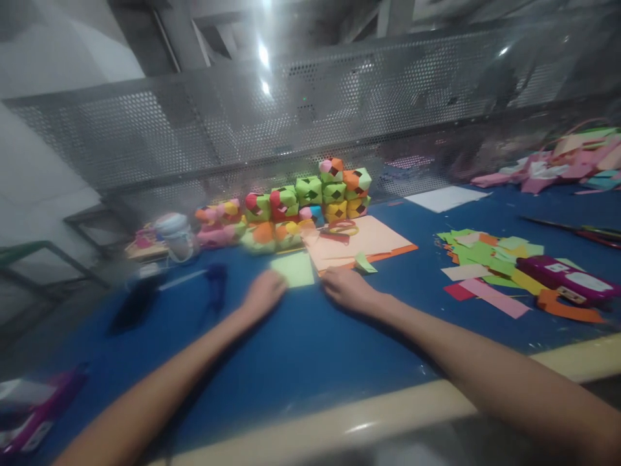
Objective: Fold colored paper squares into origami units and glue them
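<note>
1. Just left of the peach sheet [373, 236], a pale green square [297, 270] lies flat on the blue counter [301, 369]; whether the two papers touch cannot be told.
2. Left hand [266, 290]: farther left of the peach sheet, at the near-left edge of the pale green square. Fingers curled inward; blur prevents telling whether the grip holds paper or merely rests there.
3. Right hand [352, 290]: at the near-left corner of the peach sheet, knuckles bent, forearm reaching in from the right. State of its grip cannot be determined.
4. On the peach sheet: scissors [345, 228], handles orange and yellow. At its near edge: a curled green scrap [365, 263]. Beneath it: an orange sheet [410, 248], partly exposed.
5. Beyond the peach sheet and to its left: multicoloured paper cubes [309, 191], stacked in places.
6. Right of the peach sheet: loose paper scraps [478, 262] and a purple object [565, 279] bearing a white label. Right and beyond: a white sheet [446, 199].
7. Well left of the peach sheet: a white container [175, 236] and a dark flat item [137, 303], blurred.
</note>
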{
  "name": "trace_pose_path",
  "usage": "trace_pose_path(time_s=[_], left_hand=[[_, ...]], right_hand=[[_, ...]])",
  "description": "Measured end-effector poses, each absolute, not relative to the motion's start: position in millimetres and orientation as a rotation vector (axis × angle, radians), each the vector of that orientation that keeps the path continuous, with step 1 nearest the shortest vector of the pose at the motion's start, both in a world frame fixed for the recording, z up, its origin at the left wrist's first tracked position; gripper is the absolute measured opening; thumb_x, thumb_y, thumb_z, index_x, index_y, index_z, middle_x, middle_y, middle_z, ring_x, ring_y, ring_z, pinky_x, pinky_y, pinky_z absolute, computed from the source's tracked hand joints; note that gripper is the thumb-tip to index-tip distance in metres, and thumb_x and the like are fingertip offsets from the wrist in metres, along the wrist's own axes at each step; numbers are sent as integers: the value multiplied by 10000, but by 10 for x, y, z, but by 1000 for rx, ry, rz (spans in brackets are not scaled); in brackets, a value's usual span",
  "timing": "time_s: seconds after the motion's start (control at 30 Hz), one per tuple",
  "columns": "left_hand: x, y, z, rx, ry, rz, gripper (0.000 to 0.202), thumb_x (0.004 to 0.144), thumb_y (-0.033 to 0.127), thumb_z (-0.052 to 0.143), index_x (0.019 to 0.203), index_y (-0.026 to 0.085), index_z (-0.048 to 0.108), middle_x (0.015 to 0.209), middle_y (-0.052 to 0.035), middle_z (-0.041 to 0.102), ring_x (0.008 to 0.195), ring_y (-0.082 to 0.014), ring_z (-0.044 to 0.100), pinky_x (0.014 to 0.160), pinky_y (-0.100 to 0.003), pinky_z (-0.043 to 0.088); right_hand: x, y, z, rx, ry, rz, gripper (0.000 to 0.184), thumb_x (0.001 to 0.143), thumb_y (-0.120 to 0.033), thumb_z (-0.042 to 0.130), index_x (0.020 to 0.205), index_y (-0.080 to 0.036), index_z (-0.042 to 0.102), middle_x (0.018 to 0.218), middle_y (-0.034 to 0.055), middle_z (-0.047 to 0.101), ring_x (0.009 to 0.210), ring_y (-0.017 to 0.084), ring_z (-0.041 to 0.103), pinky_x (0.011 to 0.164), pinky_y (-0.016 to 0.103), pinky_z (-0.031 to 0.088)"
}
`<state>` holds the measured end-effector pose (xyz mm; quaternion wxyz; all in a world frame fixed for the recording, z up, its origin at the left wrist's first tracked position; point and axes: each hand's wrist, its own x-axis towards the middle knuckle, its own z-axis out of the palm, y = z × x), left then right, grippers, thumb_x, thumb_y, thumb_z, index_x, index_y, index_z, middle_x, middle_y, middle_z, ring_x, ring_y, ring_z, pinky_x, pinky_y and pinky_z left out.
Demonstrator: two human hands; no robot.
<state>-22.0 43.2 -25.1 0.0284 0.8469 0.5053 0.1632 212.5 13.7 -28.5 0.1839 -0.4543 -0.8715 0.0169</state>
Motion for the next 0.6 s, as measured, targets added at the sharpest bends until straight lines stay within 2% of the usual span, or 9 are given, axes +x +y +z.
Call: trace_pose_path(time_s=[0.23,0.43,0.6], left_hand=[[-224,345,-230,2694,1550,405,280,878,281,401,865,150,648,903,-92,589,877,-200,507,787,-332,398],[-199,282,-246,2675,1554,455,274,882,284,398,860,168,646,874,-85,581,872,-201,514,789,-329,394],[-200,267,-267,2650,1557,474,263,883,275,399,859,178,642,866,-76,580,870,-197,520,782,-324,394]], right_hand=[[2037,337,-116,-1350,-2441,103,177,834,-164,451,825,-143,627,882,122,632,782,195,552,652,277,339],[2056,1156,244,-1421,-2292,182,190,804,-166,532,972,-128,613,1006,131,644,883,204,567,719,256,360],[2032,1596,221,-1433,-2224,306,176,752,-196,587,908,-137,644,921,92,686,831,178,588,689,221,369]])
